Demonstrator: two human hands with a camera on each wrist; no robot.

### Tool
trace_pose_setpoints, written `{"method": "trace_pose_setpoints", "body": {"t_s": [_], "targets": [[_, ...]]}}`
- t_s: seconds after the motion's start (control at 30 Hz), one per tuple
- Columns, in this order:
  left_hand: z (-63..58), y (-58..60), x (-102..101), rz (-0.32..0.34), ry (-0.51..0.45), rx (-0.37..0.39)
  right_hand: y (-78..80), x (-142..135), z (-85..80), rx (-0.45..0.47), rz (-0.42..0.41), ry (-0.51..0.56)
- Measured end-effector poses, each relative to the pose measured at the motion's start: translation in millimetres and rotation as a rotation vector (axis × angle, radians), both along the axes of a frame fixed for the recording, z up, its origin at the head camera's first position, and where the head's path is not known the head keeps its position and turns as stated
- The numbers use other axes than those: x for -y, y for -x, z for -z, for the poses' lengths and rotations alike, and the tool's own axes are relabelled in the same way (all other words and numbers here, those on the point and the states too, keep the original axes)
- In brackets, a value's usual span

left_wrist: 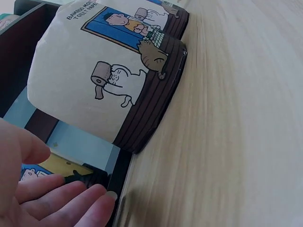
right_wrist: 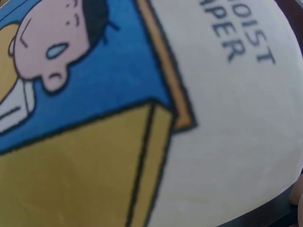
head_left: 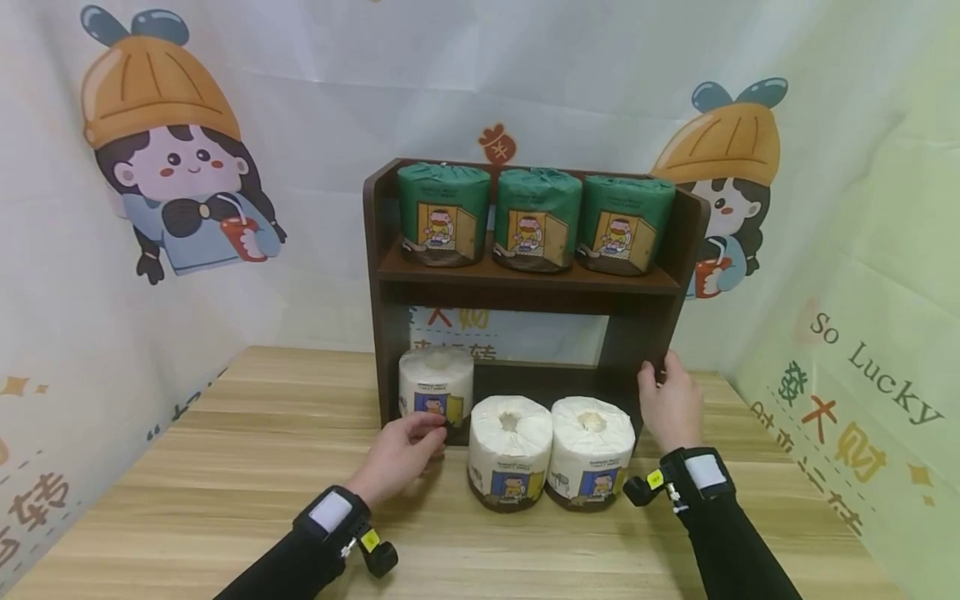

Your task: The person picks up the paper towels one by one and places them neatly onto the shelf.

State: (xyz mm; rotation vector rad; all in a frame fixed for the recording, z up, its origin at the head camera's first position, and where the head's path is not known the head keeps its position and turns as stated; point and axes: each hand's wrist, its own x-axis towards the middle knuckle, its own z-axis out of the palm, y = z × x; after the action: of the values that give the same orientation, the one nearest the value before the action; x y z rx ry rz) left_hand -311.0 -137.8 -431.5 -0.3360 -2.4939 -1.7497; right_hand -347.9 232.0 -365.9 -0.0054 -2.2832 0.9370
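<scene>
My left hand (head_left: 401,454) is at the front of a white-wrapped toilet roll (head_left: 437,379) standing in the lower left of a dark brown shelf (head_left: 525,287). Its fingers (left_wrist: 71,201) are extended and slightly bent, overlapping the roll's lower front. My right hand (head_left: 672,408) holds the front edge of the shelf's right side panel, thumb on the inner side and fingers outside. Two more white toilet rolls, a left one (head_left: 510,454) and a right one (head_left: 591,454), stand side by side on the table before the shelf. The right one fills the right wrist view.
Three green-wrapped toilet rolls (head_left: 538,221) stand in a row on the shelf's upper level. The shelf is at the back of a wood-grain table (head_left: 247,467). Behind and beside it hangs a printed cloth (head_left: 337,100) with cartoon figures.
</scene>
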Motion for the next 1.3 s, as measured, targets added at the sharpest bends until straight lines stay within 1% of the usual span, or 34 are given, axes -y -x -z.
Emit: {"method": "trace_pose_setpoints", "body": {"t_s": [0.13, 0.2, 0.5, 0.7, 0.87, 0.97, 1.1, 1.17, 1.3], "targets": [[1.2, 1.7, -0.9, 0.038, -0.066, 0.014, -0.3, -1.1, 0.1, 0.003, -0.001, 0.003], [1.9, 2.6, -1.4, 0.047, -0.079, 0.021, -0.5, -1.2, -0.1, 0.005, 0.0, 0.004], [1.6, 2.4, -1.7, 0.057, -0.031, 0.039, -0.9, -1.3, -0.9, -0.005, 0.0, 0.0], [1.6, 1.0, -2.7, 0.038, 0.001, 0.021, -0.2, -1.6, -0.6, -0.007, 0.004, -0.004], [-3.7, -1.8, -5.6, 0.031, 0.007, -0.004, -0.3, -1.2, -0.8, -0.012, 0.001, -0.006], [-9.8, -3.4, -10.0, 0.047, -0.007, -0.007, -1.0, -0.6, -1.4, -0.012, -0.004, -0.001], [-15.8, -2.5, -20.2, 0.099, -0.031, -0.003, -1.7, -0.2, -1.4, -0.006, -0.006, 0.007], [-17.6, -1.5, -26.9, 0.113, -0.019, 0.003, -1.6, -0.2, -1.0, -0.002, -0.005, 0.01], [-19.7, -1.1, -40.3, 0.118, -0.001, 0.016, 0.2, 0.2, -0.4, -0.003, 0.001, 0.005]]}}
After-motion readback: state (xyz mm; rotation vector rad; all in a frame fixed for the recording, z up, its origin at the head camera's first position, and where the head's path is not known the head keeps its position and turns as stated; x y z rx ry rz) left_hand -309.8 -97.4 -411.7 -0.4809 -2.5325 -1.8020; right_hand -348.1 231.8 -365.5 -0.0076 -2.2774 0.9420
